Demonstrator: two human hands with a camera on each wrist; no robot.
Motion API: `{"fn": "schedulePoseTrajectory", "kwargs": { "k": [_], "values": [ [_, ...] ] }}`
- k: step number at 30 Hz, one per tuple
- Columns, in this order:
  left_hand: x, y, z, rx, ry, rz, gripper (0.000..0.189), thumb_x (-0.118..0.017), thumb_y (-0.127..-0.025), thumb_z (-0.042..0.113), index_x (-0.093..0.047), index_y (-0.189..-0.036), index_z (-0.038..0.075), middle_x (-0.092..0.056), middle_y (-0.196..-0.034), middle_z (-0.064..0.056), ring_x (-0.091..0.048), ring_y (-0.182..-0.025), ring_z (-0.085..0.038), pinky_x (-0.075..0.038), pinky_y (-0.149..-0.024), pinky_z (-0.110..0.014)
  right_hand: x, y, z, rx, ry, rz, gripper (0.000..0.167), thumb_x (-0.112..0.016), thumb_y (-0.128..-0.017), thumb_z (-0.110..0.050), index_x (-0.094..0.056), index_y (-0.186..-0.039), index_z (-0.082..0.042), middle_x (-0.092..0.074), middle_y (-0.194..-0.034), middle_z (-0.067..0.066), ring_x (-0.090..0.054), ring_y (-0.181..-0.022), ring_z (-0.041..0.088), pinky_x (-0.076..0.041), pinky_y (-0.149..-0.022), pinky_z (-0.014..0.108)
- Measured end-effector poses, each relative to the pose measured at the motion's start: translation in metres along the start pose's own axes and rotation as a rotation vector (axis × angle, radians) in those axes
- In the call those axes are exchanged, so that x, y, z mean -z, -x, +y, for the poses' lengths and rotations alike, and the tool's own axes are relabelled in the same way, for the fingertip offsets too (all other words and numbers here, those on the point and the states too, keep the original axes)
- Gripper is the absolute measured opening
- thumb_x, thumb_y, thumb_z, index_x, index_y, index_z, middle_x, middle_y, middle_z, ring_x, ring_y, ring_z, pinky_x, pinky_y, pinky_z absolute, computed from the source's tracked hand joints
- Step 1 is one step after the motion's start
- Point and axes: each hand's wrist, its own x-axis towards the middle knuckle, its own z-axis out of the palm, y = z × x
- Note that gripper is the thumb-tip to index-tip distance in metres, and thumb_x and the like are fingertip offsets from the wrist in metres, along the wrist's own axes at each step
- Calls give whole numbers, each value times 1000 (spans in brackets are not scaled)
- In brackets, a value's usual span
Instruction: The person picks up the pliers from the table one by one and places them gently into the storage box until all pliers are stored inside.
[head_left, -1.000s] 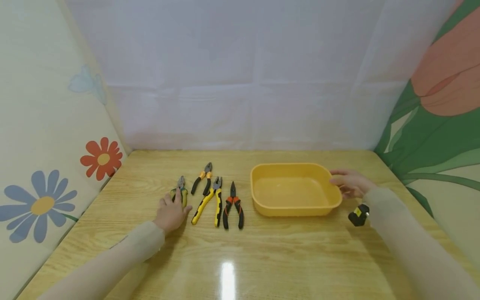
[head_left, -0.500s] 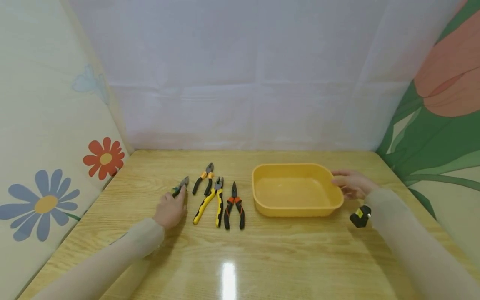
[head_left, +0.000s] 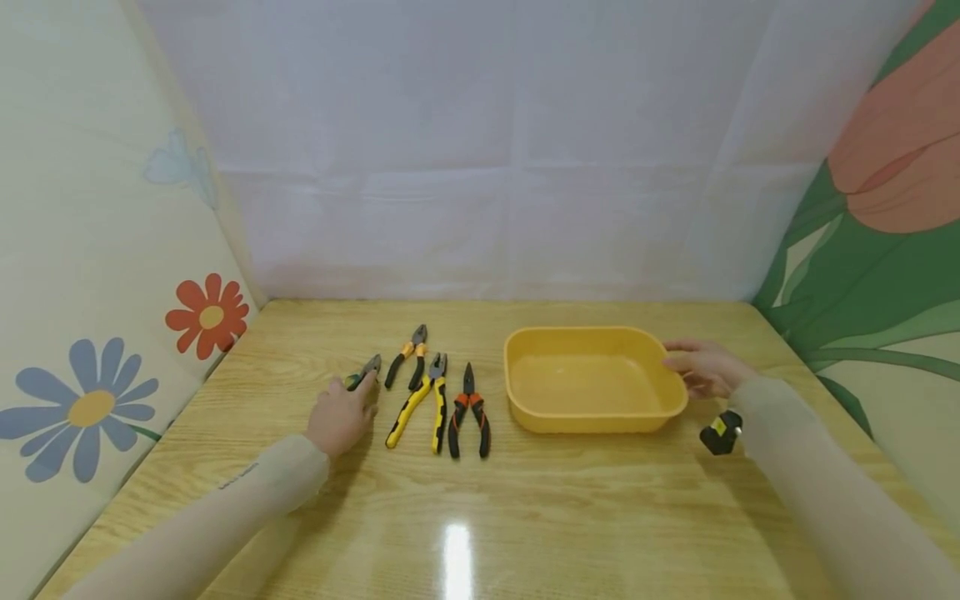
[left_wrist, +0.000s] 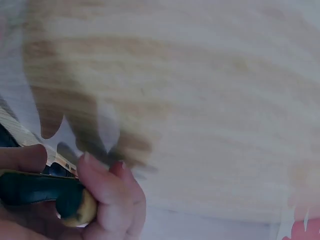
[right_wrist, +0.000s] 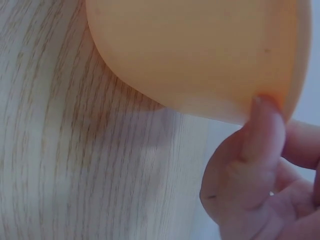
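Observation:
My left hand (head_left: 339,421) grips a pair of pliers (head_left: 371,367) at the left of the table. In the left wrist view its fingers curl round the green and yellow handles (left_wrist: 40,189); in the head view the hand covers most of them, and the metal head points up and right. At the right, my right hand (head_left: 705,367) pinches the end of a yellow plastic basin (head_left: 585,423). The right wrist view shows the thumb (right_wrist: 265,125) on the basin's outer wall (right_wrist: 195,55) and a finger behind the rim. The basin stands on the table with nothing in it.
Right of my left hand lie orange and black pliers (head_left: 418,337), yellow and black pliers (head_left: 437,417), and long-nose pliers (head_left: 468,408) with red-black handles. A small black object with a yellow patch (head_left: 722,433) is beside the right sleeve. A white cloth (head_left: 480,167) hangs behind.
My left fingers, spread over the green-handled pliers before, have closed round the handles. The pliers' head has turned to the right. The right hand stays on the basin.

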Motion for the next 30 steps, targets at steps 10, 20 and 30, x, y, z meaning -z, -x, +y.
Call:
{"fn": "schedulePoseTrajectory", "kwargs": {
  "k": [10,20,30],
  "values": [
    [1,5,-4,-70,-137,98,46,-64,-94,16,-52,-137,3,-47,-85,-30,-45,-53,-28,-45,-41,-36,-2,2,-2,7,3,-6,64,-50,-100,-15,-15,-149,6,-56,-82,-3,-55,-65,9,-49,-60,24],
    [2,2,-6,-88,-169,79,49,-65,-94,27,-53,-138,9,-50,-81,-29,-48,-55,-30,-46,-41,-37,-1,4,-4,3,9,-5,63,-49,-101,-16,-15,-150,5,-57,-83,-2,-56,-66,10,-50,-60,24],
    [5,5,-2,-59,-121,17,55,-63,-95,34,-49,-143,12,-51,-100,-30,-46,-54,-28,-45,-40,-37,-1,4,-3,5,10,-2,63,-49,-101,-15,-14,-150,5,-56,-83,-2,-55,-66,9,-49,-61,24]
  ]
}}
